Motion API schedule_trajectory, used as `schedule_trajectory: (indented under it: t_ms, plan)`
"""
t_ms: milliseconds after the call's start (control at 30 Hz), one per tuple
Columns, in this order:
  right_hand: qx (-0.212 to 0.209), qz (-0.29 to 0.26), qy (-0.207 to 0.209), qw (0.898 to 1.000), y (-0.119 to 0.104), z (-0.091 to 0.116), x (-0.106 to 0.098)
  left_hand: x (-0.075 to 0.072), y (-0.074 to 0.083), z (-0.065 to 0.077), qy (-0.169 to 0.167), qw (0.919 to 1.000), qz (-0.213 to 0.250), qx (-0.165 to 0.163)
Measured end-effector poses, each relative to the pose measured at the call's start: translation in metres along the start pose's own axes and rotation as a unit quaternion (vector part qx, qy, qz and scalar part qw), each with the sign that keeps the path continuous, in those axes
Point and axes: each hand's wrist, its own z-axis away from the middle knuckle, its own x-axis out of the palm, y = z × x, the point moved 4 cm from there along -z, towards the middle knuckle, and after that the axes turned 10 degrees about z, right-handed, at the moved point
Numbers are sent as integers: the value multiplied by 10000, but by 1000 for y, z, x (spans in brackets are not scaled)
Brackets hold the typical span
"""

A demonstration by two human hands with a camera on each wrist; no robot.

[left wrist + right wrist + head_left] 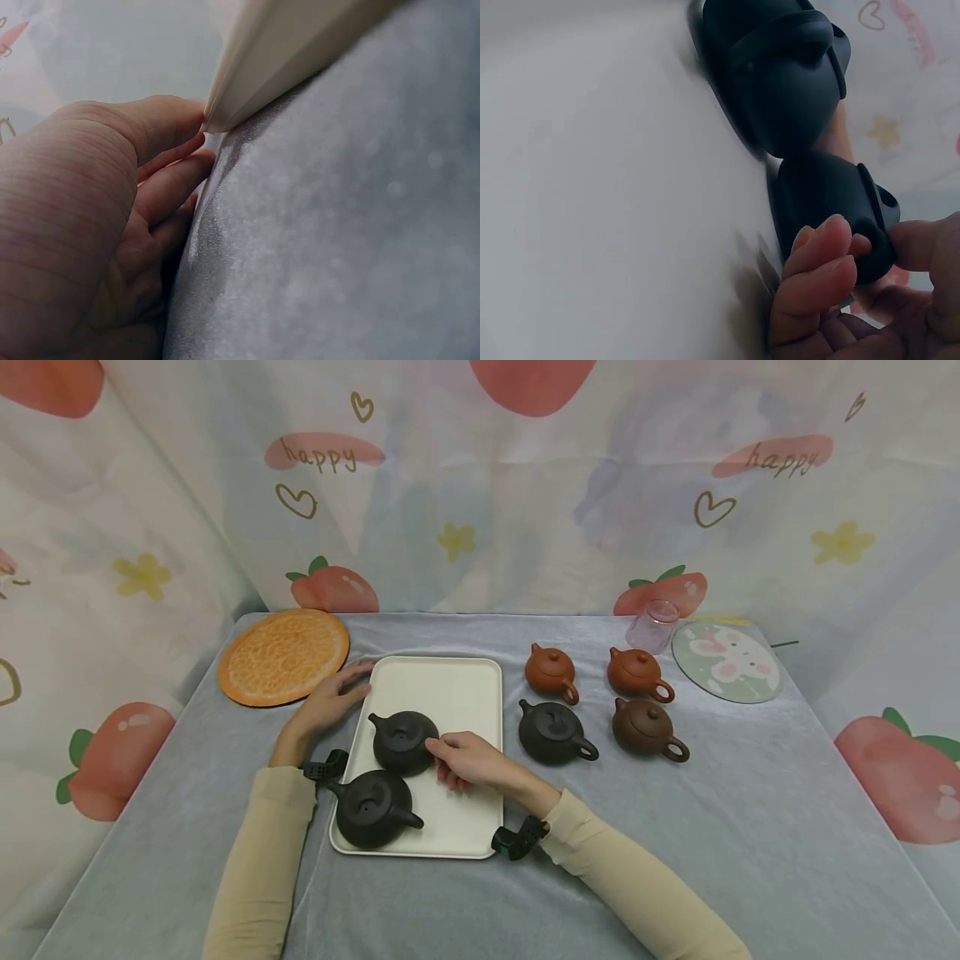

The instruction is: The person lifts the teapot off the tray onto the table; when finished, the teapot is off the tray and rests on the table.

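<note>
A cream rectangular tray (442,681) lies on the table with two black teapots on it. My right hand (472,760) pinches the handle of the farther black teapot (403,745); in the right wrist view its thumb and fingers meet around the handle loop (876,259). The nearer black teapot (372,810) stands by the tray's near left corner, spout to the left, and no hand is on it. At the tray's far left edge is my left hand (326,702). In the left wrist view its thumb tip touches the tray rim (225,97), with the other fingers extended below.
Right of the tray stand another black teapot (551,733), two orange-brown teapots (550,670) and a dark brown teapot (641,727). Behind them are a pinkish clear glass (652,627) and a rabbit-patterned round mat (727,662). An orange round mat (285,656) lies far left.
</note>
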Motion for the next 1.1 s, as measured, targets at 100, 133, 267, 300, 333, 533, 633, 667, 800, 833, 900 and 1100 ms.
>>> schedule_trajectory:
  t_ms: [100,133,267,300,333,533,633,667,800,833,900,1100]
  plan:
    - [-95,108,195,9997,0,1,-1,-1,0,0,6,10000,-13,-22]
    - [-127,133,267,9995,0,1,-2,-1,-1,0,4,10000,-19,-30]
    - [-183,196,381,9989,0,2,-3,-1,-2,0,-5,10000,-50,-34]
    - [-188,209,379,9989,0,3,-3,-1,-3,0,-2,10000,-70,-36]
    - [-181,220,371,9989,0,3,-3,-1,-3,0,-5,10000,-78,-41]
    - [-154,294,385,9987,0,6,-4,0,-4,0,-1,9999,-97,-68]
    - [-166,329,439,9984,1,7,-5,0,-2,0,-4,10000,-77,-38]
    - [-175,334,449,9983,1,7,-5,0,-1,0,-15,10000,-68,-20]
    - [-216,364,452,9981,2,8,-5,0,1,1,-43,10000,-6,-7]
    - [-237,363,453,9980,2,8,-5,1,2,2,-50,10000,4,-1]
    - [-252,352,452,9980,2,8,-5,1,2,2,-60,10000,0,-7]
    - [-284,271,412,9984,5,9,-6,0,-1,1,1,10000,-57,-45]
